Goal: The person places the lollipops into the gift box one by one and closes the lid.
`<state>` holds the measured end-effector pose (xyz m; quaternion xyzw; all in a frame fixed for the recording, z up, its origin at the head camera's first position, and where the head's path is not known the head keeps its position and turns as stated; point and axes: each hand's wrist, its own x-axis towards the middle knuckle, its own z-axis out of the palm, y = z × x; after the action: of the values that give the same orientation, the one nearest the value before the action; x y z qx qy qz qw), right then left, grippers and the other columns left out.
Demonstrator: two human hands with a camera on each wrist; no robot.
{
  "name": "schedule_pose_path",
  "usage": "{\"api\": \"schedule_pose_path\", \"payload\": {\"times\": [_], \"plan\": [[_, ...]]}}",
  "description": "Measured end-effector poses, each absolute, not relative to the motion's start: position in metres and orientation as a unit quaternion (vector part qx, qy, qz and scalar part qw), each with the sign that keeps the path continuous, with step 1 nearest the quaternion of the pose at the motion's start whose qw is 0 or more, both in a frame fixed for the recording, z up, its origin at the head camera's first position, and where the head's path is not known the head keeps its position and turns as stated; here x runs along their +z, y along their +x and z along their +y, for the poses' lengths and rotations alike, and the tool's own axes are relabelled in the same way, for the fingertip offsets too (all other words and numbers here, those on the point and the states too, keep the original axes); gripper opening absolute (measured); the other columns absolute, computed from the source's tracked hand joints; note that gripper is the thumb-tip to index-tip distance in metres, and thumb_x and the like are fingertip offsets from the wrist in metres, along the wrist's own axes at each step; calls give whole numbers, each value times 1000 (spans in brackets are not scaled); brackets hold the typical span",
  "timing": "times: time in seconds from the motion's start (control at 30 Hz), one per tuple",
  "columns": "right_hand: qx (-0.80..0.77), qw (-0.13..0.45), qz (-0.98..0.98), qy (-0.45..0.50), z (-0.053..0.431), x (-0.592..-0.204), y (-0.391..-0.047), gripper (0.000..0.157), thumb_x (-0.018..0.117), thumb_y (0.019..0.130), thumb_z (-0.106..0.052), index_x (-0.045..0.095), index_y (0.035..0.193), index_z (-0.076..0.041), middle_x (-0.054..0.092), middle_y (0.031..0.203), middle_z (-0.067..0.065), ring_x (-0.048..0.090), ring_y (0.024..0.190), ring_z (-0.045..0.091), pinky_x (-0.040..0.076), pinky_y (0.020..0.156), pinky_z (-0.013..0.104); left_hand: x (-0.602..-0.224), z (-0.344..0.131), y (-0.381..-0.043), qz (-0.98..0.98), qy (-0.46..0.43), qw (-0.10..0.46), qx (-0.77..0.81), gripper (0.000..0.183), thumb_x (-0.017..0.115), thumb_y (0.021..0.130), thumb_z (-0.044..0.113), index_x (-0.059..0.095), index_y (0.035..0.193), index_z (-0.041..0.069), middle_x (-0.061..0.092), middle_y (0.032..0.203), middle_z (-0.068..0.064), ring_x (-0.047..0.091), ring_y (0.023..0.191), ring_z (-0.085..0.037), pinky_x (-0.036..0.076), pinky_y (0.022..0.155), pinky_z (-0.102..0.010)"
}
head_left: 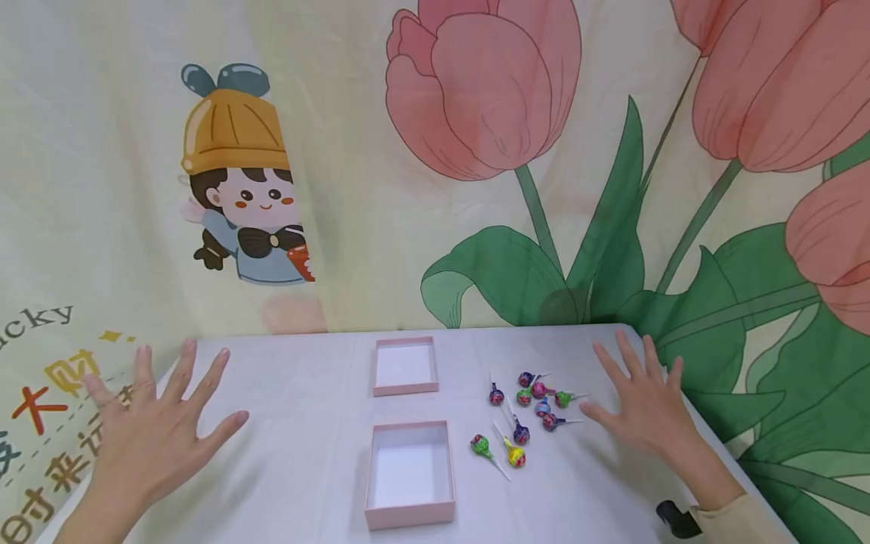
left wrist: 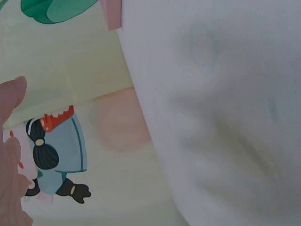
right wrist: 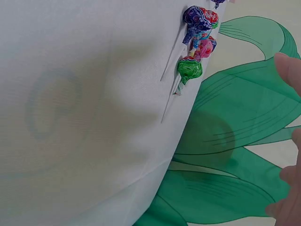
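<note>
My left hand [head_left: 159,423] hovers over the left side of the table with its fingers spread and nothing in it. On the right, my right hand [head_left: 646,400] is also spread and holds nothing; its thumb is near a green lollipop [head_left: 563,398]. Several wrapped lollipops lie loosely grouped, among them a yellow one [head_left: 516,455] and another green one [head_left: 480,445] at the front. In the right wrist view a dark blue lollipop [right wrist: 200,18] lies by a green one [right wrist: 190,69]. Left of the sweets sit a larger pink-edged box [head_left: 410,516] and a smaller-looking pink-edged tray [head_left: 406,389] behind it.
A white cloth covers the table [head_left: 299,453]. Behind its far edge hangs a curtain [head_left: 353,189] printed with tulips and a cartoon figure. A black strap or device [head_left: 677,519] is by the right sleeve [head_left: 737,521].
</note>
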<state>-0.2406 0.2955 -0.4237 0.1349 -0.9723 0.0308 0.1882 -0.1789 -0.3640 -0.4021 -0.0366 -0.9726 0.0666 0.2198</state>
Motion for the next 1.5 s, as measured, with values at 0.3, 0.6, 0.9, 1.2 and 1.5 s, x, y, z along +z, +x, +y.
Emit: {"api": "schedule_pose_path", "payload": {"times": [0.3, 0.6, 0.9, 1.2, 1.5], "plan": [[35, 194, -965, 173, 285, -417, -258, 99, 75, 90, -60, 31, 168, -19, 20, 175, 20, 19, 154, 59, 15, 112, 87, -398, -345, -185, -976, -45, 208, 46, 103, 55, 93, 79, 6, 172, 34, 0, 178, -16, -18, 154, -60, -30, 104, -78], [53, 205, -954, 214, 269, -415, -279, 93, 81, 90, -50, 41, 163, -10, 32, 169, 26, 43, 144, 56, 41, 109, 73, -394, -325, -192, -975, -65, 214, 16, 100, 54, 96, 76, 8, 172, 30, 0, 178, -17, -11, 154, -63, -30, 104, -79], [89, 180, -948, 247, 250, -417, -296, 88, 84, 91, -41, 42, 163, -13, 36, 167, 24, 46, 144, 51, 48, 105, 68, -401, -306, -188, -975, -79, 204, -41, 100, 57, 98, 71, 8, 173, 26, 12, 176, -22, 8, 152, -67, -15, 105, -88], [111, 157, -944, 270, 233, -417, -307, 82, 87, 90, -29, 46, 161, -16, 41, 165, 22, 51, 142, 47, 53, 102, 62, -409, -285, -179, -979, -73, 135, -133, 98, 56, 101, 67, 6, 173, 23, 11, 176, -24, 8, 155, -61, 1, 110, -89], [127, 128, -936, 303, 219, -421, -317, 73, 86, 92, -25, 53, 156, -18, 46, 162, 19, 50, 143, 41, 53, 104, 57, -417, -267, -175, -972, -70, 102, -201, 96, 57, 102, 65, 7, 173, 22, 16, 175, -24, 19, 155, -57, 24, 110, -83]]}}
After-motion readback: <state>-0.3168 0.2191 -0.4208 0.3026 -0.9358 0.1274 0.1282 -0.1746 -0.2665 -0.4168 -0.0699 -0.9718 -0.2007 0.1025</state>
